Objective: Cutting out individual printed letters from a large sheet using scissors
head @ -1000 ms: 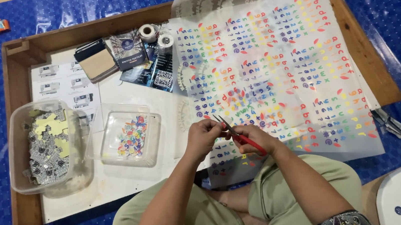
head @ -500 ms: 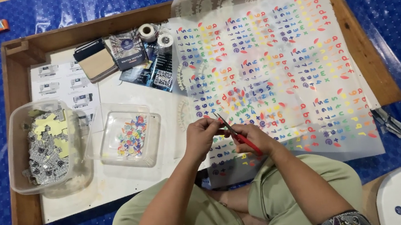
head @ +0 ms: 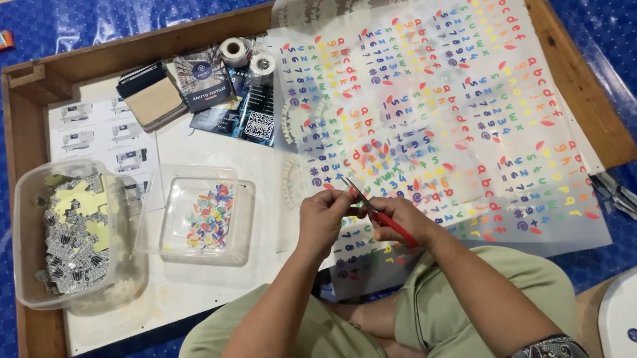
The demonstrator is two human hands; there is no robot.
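right hand (head: 407,221) grips red scissors (head: 377,214); left hand (head: 323,217) seemingly pinches something tiny.

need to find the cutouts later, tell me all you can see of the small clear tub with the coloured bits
The small clear tub is a shallow, squarish container of what looks like thin transparent plastic, with rounded corners and no lid on it. A loose heap of tiny coloured pieces in red, blue, yellow and green lies in it. It sits flat on the white sheet in the wooden tray, right beside a larger clear tub, and left of the left hand, which does not touch it.
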